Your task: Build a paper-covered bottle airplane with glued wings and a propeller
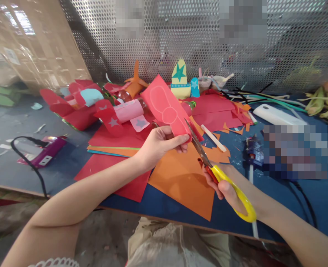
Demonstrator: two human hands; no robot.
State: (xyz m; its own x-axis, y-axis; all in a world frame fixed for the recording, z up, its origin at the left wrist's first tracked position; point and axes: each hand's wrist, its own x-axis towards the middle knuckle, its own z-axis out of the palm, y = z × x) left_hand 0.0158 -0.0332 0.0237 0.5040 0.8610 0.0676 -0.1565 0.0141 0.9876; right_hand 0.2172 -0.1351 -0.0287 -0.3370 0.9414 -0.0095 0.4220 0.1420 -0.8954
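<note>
A piece of red paper [162, 98] with a propeller-like outline drawn on it is held up over the table. My left hand [166, 139] pinches its lower end between thumb and fingers. In my right hand [222, 185] is a pair of scissors [243, 200] with yellow handles, my fingers wrapped round the grips. The blades point up and left and meet the right edge of the red paper, close to my left fingertips. A red, pen-like stick [208, 171] also shows by my right fingers. Below lies a sheet of orange paper [184, 178].
Left of centre stand red paper crafts [77, 107] and a pink paper roll [129, 110]. A purple power strip [45, 154] with a black cable lies at left. Behind are a yellow paper piece with a star [179, 74] and a perforated metal panel [166, 44]. At right is a white glue gun-like device [277, 115].
</note>
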